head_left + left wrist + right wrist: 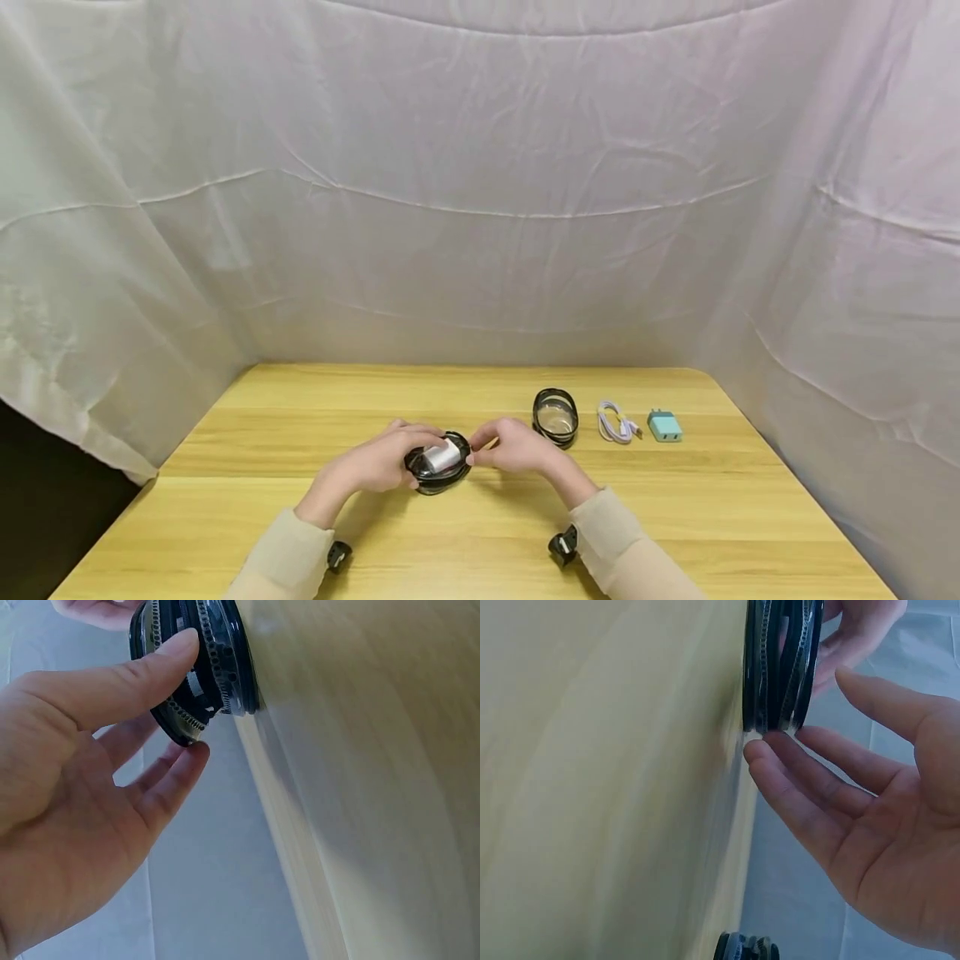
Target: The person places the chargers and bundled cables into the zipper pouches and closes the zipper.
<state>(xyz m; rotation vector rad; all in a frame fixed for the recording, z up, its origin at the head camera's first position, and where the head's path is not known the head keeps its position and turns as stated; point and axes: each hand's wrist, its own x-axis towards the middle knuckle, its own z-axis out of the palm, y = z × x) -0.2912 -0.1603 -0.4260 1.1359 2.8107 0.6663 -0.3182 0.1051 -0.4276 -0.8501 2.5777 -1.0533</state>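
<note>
A small rounded clear pouch (442, 481) with black trim and a zipper stands on the table, a white item (442, 457) showing through its top. My left hand (381, 460) grips its left end. In the left wrist view the thumb lies over the zippered side of the pouch (223, 656), and the other fingers are at its far edge. At the right end is my right hand (517, 447). The right wrist view shows its fingers fairly straight, fingertips right at the pouch (780, 667), with the thumb held apart.
A second clear pouch with black trim (555, 435) stands just beyond my right hand. Farther right lie a coiled pale cable (617, 432) and a light blue plug charger (666, 427). Pale cloth (480, 267) hangs behind the wooden table (480, 550) and along its sides.
</note>
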